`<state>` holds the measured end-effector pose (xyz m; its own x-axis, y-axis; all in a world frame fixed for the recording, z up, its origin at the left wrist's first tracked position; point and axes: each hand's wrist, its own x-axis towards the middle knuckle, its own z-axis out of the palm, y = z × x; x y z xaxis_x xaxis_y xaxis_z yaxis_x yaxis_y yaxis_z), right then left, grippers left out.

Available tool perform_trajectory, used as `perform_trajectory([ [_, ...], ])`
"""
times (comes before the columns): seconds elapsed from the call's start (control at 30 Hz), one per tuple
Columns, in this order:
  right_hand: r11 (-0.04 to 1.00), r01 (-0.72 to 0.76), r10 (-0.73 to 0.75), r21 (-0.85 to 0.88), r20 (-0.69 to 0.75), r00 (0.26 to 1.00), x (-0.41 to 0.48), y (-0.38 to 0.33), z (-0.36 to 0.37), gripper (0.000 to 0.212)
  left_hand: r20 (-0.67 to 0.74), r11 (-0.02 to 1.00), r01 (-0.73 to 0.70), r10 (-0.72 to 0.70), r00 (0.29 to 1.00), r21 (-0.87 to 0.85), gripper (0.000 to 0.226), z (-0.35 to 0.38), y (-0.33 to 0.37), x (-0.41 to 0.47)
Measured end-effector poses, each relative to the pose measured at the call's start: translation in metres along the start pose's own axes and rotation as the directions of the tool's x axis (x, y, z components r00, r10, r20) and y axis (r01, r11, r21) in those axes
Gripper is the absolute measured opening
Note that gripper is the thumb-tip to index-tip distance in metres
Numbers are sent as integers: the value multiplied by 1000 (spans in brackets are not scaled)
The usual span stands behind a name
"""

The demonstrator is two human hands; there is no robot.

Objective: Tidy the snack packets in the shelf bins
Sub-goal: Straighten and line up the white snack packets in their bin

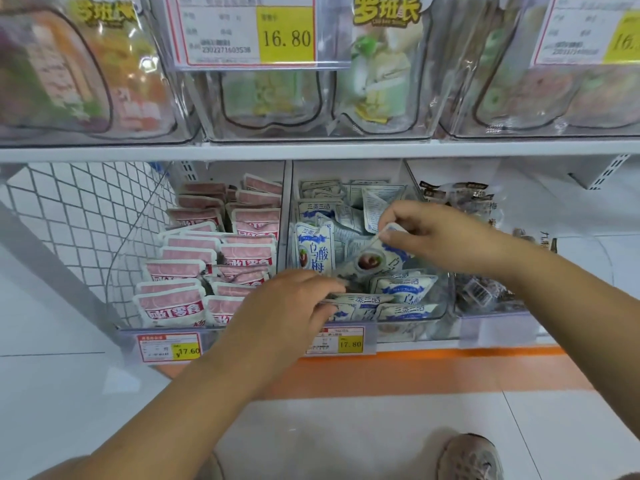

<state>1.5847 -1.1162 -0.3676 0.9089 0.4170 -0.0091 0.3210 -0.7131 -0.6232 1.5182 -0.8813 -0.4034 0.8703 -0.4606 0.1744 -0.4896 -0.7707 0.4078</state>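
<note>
The clear middle bin on the lower shelf holds several white-and-blue plum snack packets, some upright, some lying loose. My right hand is above the bin's middle and pinches the top edge of one white-and-blue packet, which hangs tilted. My left hand reaches over the bin's front left corner, its fingers curled in among the front packets; what they hold is hidden. One packet stands upright at the bin's left wall.
The left bin holds rows of pink-and-white packets. A bin of dark packets stands to the right. Clear bins with price tags fill the shelf above. A white wire mesh panel closes the far left. My shoe is on the floor.
</note>
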Motion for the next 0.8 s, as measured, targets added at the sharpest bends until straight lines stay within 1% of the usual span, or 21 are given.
perform_trajectory([
  [0.07,988,26,-5,150,-136,991,1,-4,2,5,25,1000,-16,15,1000,11,31,0,0,-2],
  [0.1,983,37,-1,179,-197,980,4,-7,2,5,34,1000,-14,14,999,6,31,1,0,-4],
  [0.13,981,51,-7,187,-230,973,6,-11,3,5,33,1000,-10,10,999,0,31,2,0,-5],
  [0.17,979,70,-26,190,-226,974,8,-15,4,5,24,1000,-5,5,1000,-10,31,2,1,-7],
  [0.2,979,89,-55,182,-188,981,9,-19,6,6,8,1000,1,-1,1000,-24,30,3,1,-8],
  [0.27,990,99,-95,105,-39,995,11,-25,13,8,-29,999,24,-25,999,-41,30,2,1,-11],
  [0.3,994,89,-91,58,29,995,12,-26,18,8,-36,998,39,-41,999,-40,31,2,1,-13],
  [0.37,998,59,-61,23,98,993,12,-25,28,8,-55,998,52,-54,997,-40,35,3,1,-14],
  [0.47,1000,15,-12,-15,214,977,8,-28,40,15,-79,996,84,-87,993,-43,53,2,1,-16],
  [0.53,999,-7,22,-48,324,946,6,-30,39,28,-47,993,105,-107,993,-48,68,3,3,-16],
  [0.57,998,-23,42,-57,367,929,6,-30,37,31,-17,994,106,-107,994,-19,71,3,5,-16],
  [0.63,995,-89,100,-47,398,912,12,-29,30,25,2,995,67,-67,998,68,63,4,8,-15],
  [0.67,991,-129,129,-26,385,914,17,-27,28,20,-1,996,46,-46,999,80,56,3,9,-14],
  [0.7,989,-148,148,-27,369,917,23,-26,28,20,-5,996,38,-38,999,82,50,2,9,-13],
  [0.73,988,-131,150,-77,365,919,29,-25,28,23,-12,997,36,-35,999,74,45,2,7,-12],
  [0.8,969,-41,139,-243,401,905,41,-26,32,25,13,996,2,-3,1000,84,38,3,4,-14],
])
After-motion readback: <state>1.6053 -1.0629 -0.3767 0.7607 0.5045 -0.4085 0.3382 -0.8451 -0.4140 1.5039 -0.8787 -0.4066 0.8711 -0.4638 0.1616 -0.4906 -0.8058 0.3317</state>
